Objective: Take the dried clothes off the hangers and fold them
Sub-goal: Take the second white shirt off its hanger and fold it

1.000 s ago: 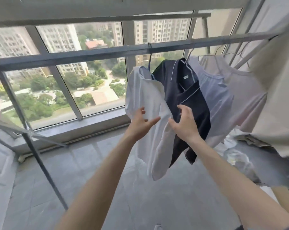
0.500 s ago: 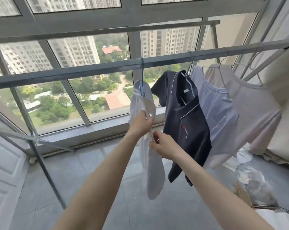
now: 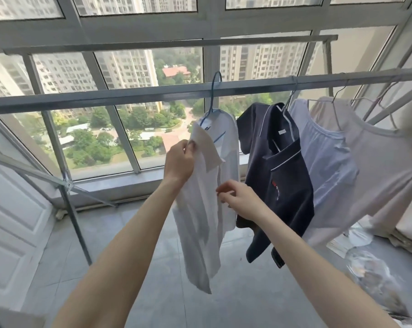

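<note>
A white shirt (image 3: pixel 207 209) hangs on a blue hanger (image 3: pixel 214 95) from the grey rail (image 3: pixel 129 95). My left hand (image 3: pixel 180 163) pinches the shirt's collar at its left edge. My right hand (image 3: pixel 238 197) pinches the shirt's front placket lower down, fingers curled on the cloth. To the right along the rail hang a navy polo shirt (image 3: pixel 278 185), a pale blue top (image 3: pixel 328 166) and a pale pink top (image 3: pixel 385 166), each on its own hanger.
The rail's leg and cross brace (image 3: pixel 70 204) stand at the left, by a white cabinet door (image 3: pixel 8 223). Large windows (image 3: pixel 129 74) lie behind the rail. A crumpled clear plastic bag (image 3: pixel 368 268) lies on the grey tiled floor at the right, near beige fabric (image 3: pixel 411 228).
The view has tilted up and moved closer. My left hand has shifted up to the collar's edge, and my right hand has moved right and down along the shirt's front.
</note>
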